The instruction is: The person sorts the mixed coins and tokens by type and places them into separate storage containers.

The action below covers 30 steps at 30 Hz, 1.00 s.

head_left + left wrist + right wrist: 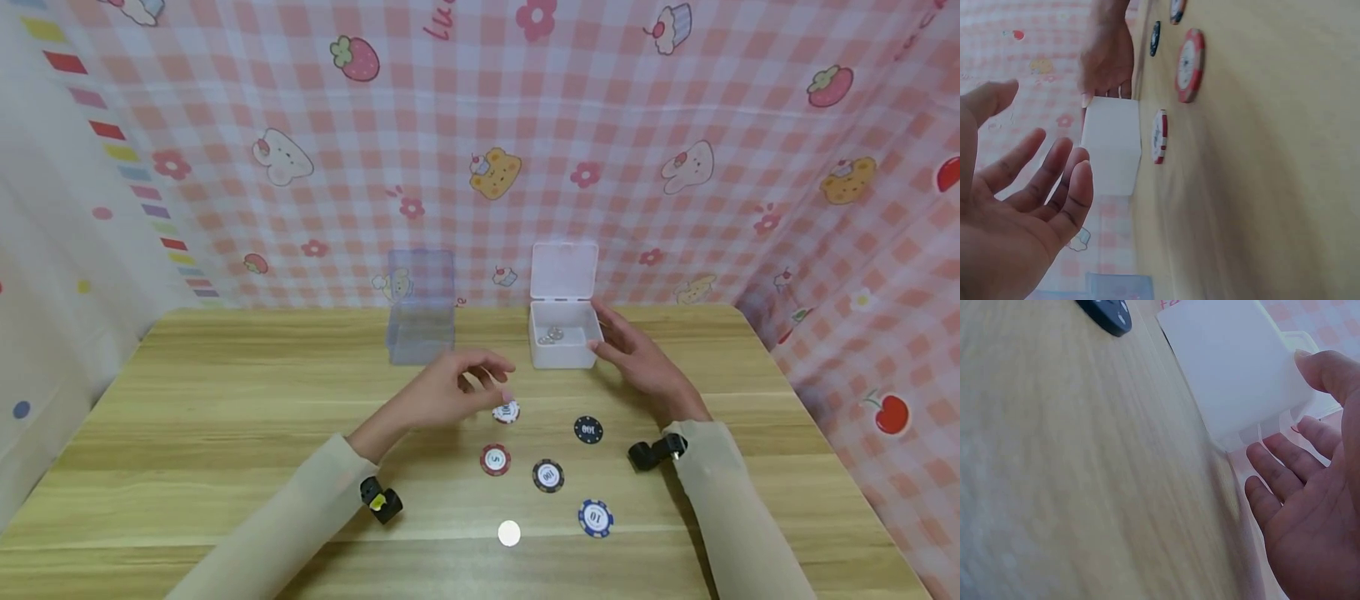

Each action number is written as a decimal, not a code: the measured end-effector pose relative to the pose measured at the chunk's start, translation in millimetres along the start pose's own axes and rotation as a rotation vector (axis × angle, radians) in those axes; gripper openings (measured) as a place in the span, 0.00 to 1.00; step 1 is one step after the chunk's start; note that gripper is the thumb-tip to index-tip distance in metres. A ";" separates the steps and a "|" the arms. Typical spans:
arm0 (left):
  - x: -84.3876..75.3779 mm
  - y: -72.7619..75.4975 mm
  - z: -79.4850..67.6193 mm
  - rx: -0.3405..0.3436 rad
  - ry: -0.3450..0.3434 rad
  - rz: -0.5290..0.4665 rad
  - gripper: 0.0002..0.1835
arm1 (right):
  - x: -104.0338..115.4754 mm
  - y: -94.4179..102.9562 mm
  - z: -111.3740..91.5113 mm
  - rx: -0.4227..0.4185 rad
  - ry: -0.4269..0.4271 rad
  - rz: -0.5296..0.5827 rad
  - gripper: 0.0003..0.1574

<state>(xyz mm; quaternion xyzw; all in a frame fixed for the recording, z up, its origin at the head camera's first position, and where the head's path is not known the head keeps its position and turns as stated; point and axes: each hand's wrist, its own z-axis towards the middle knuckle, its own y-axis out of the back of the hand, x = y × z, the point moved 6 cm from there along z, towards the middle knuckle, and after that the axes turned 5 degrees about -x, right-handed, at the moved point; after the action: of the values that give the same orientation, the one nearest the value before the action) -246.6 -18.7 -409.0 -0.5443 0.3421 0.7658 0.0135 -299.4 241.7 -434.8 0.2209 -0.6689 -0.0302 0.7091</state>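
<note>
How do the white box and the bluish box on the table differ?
The white box is cloudy white, while the bluish box is tinted and see-through. The white box has small clear pieces inside; I can make out none in the bluish box. The right hand touches the white box's side, but no hand grips the bluish box. Both stand near the table's far edge with their lids raised.

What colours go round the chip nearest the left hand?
Red and white round the chip, clearest in the left wrist view.
</note>
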 end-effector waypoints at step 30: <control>-6.4 -57.5 -59.2 0.442 -0.013 -0.074 0.24 | -10.0 1.5 4.2 -0.006 -0.048 0.001 0.40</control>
<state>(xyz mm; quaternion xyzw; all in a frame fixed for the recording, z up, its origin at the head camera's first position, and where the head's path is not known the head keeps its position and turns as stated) -172.6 -4.3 -443.2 -0.5352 0.4814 0.6747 0.1630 -304.8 245.3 -443.6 0.2176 -0.6856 -0.0372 0.6937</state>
